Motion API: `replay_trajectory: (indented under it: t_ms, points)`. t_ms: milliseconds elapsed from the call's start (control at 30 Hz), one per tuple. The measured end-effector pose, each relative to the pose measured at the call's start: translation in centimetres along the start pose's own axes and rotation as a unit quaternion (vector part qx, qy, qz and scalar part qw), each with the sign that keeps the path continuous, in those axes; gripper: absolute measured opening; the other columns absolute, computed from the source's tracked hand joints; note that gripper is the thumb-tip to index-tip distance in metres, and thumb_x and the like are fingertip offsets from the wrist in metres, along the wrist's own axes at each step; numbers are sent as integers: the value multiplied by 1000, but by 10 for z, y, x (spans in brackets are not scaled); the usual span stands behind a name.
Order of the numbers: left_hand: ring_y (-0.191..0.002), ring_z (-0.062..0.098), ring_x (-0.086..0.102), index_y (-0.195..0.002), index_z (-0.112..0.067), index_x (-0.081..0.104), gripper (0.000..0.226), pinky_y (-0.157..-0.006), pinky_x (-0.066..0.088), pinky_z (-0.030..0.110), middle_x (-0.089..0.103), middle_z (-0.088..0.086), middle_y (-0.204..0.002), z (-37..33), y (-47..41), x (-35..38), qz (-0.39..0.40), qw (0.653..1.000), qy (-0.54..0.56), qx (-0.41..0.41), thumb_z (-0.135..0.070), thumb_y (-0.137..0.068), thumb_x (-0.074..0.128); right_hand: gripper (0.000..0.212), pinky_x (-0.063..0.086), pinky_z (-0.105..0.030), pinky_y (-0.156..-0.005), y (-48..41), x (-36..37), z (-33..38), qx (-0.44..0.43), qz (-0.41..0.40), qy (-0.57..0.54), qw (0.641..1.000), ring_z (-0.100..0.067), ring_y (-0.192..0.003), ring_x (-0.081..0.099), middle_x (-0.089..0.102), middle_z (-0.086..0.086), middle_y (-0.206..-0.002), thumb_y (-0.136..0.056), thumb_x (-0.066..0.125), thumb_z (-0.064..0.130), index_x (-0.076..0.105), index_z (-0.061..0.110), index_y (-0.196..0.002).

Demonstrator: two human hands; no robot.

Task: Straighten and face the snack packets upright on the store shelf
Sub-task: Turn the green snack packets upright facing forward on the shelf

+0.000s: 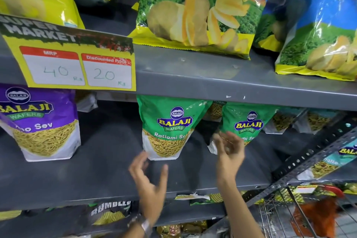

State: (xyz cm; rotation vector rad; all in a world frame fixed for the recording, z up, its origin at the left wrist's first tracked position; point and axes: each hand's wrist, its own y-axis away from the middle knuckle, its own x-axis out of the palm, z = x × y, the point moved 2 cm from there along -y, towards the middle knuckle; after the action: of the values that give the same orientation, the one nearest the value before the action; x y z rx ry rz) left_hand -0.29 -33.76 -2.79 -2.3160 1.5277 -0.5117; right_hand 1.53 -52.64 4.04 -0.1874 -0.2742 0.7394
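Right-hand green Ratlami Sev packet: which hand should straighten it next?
The right hand. Its open fingers sit right in front of that green packet, while the left hand hovers open below the other green packet.

two upright green ratlami sev pouches stand on the grey metal shelf; empty left hand at six o'clock, blurred right hand touching the four o'clock pouch.

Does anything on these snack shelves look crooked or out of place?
Yes. The chips bag at far right on the upper shelf leans sideways and overhangs the edge. Below, the two green Ratlami Sev packets tilt slightly, while the purple packet stands straighter.
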Motion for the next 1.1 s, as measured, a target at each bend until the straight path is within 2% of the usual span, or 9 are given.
replay_trajectory:
  t_ms: [167,233,333,433,500,600,767,933,1100]
  points:
    - [-118,-2,48,-119,-43,45,39,-99,43,27,51,-24,-127,-11,26,67,292,951,23,-101,-37,-84,60,29,43,-10,-70,-61,-62,-1,-47,-206,15,977,8,-71,53,53,6,-86,-87,56,0,48,28,-89]
    - [-128,-1,38,-128,-37,37,46,-108,37,35,42,-11,-142,-11,11,103,351,918,33,-179,-38,-87,57,20,42,-13,-80,-91,-80,-13,13,-153,35,987,-1,-86,55,55,-3,-99,-90,53,4,50,20,-102]
    - [-140,12,23,-144,-30,18,62,-115,21,38,18,-6,-156,-11,-18,149,401,884,-13,-240,-50,-90,41,35,36,-41,-103,-122,-96,-40,142,-5,53,988,-25,-119,48,51,-12,-131,-93,48,13,45,19,-127]
    - [-142,19,23,-147,-25,10,67,-109,18,27,16,0,-157,-7,-35,181,455,853,-50,-252,-58,-91,24,35,34,-48,-105,-129,-98,-53,183,72,78,977,-27,-122,46,56,-7,-128,-97,43,28,46,17,-130]
    - [-142,21,24,-147,-22,16,74,-115,17,35,20,1,-157,-7,-36,192,479,834,-42,-270,-65,-87,20,32,39,-44,-96,-124,-96,-53,178,84,68,978,-25,-113,50,61,-1,-113,-98,39,33,52,17,-122]
    - [-134,25,39,-141,-16,31,67,-109,35,48,37,6,-150,-7,-32,195,472,834,-21,-285,-58,-90,30,29,44,-51,-98,-119,-94,-44,169,68,69,981,-30,-114,56,62,-9,-123,-98,41,35,57,20,-117]
    - [-115,22,56,-128,-20,46,49,-98,48,46,56,4,-131,-13,-25,183,450,852,-13,-266,-50,-92,36,38,51,-49,-91,-111,-107,-33,170,77,92,978,-36,-120,55,58,-18,-130,-97,44,32,54,9,-125]
    - [-80,-16,57,-87,-47,54,12,-86,53,31,56,-31,-91,-23,-2,168,445,856,25,-263,-51,-89,43,35,53,-31,-72,-91,-126,-26,156,57,113,980,-32,-118,55,59,-14,-127,-98,42,33,55,12,-122]
    - [-91,-13,53,-89,-47,54,13,-94,51,38,56,-31,-95,-29,14,159,465,846,30,-260,-54,-88,44,24,53,-32,-77,-71,-142,-13,154,59,118,979,-27,-109,60,64,-11,-116,-99,40,33,61,22,-102]
